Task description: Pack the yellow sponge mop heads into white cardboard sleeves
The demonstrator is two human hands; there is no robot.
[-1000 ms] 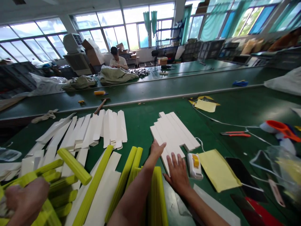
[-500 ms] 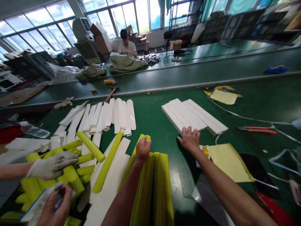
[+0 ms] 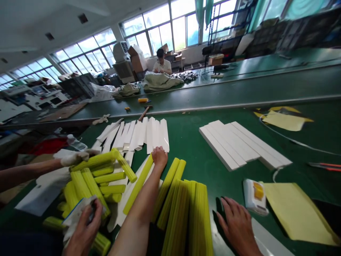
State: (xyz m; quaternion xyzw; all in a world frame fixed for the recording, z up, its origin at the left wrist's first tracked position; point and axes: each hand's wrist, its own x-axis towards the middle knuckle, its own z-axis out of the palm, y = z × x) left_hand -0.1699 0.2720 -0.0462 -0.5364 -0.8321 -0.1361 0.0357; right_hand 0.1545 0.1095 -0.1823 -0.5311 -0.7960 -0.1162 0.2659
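Long, narrow white card boxes lie in a row at mid-table, left of centre, their near ends toward the wearer. The wearer's left hand is at the near end of the row's rightmost boxes, fingers curled, back of the hand up. Whether it has hold of a box cannot be told; the fingertips are hidden.

Just beside that hand, the upper end of a yellow-green ribbed rod, slanting across flat white card. Right of the forearm, a bundle of similar yellow-green rods points away from the wearer.

Right hand: over the green tabletop, right of the bundle, fingers loosely bent and parted, nothing seen in its grasp. Near it, a white tape dispenser with an orange-yellow part, then a pale yellow paper sheet. Farther off, a slab of white boxes set side by side, well apart from the row.

Left side: a co-worker's gloved hand at a heap of yellow-green rods; a bare-fingered hand lower down, clasping something dark, too unclear to name.

Beyond the row, a wooden-handled hammer. Across the benches, a person in a pale shirt sits behind a grey-green sack.
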